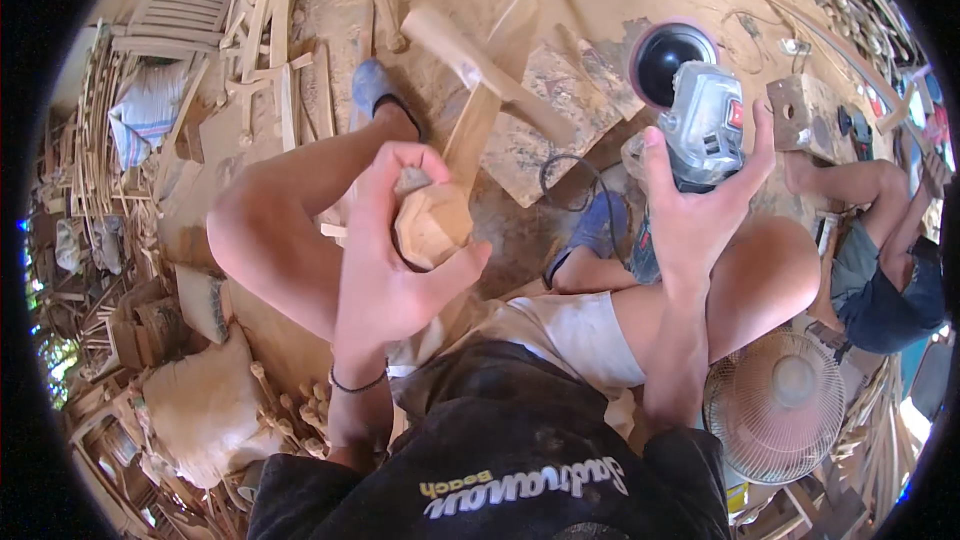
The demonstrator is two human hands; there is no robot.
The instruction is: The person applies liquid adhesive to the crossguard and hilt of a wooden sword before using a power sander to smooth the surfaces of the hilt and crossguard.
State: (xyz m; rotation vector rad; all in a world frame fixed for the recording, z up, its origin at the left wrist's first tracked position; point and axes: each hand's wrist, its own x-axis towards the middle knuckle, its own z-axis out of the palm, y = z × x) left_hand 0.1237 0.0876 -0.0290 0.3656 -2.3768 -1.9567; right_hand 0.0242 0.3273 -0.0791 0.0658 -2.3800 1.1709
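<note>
My left hand (385, 265) is curled round a pale wooden piece with a faceted, rounded end (435, 228), its thumb and fingers on either side. Beyond it, a wooden bar (474, 128) runs away from me to a thick crosspiece (490, 78); whether bar and faceted end are one piece I cannot tell. On the right, my right hand (695, 210) grips a power grinder (706, 120) by its body, thumb and a finger spread along its sides. The grinder's round black disc (672, 58) is at the far end, apart from the wood.
A dusty board (530, 165) lies on the ground between my feet, with a black cord (548, 172) over it. Wooden sticks (265, 20) are piled at the far left. A fan (775, 405) stands beside my right knee. Another person (890, 275) sits at the right.
</note>
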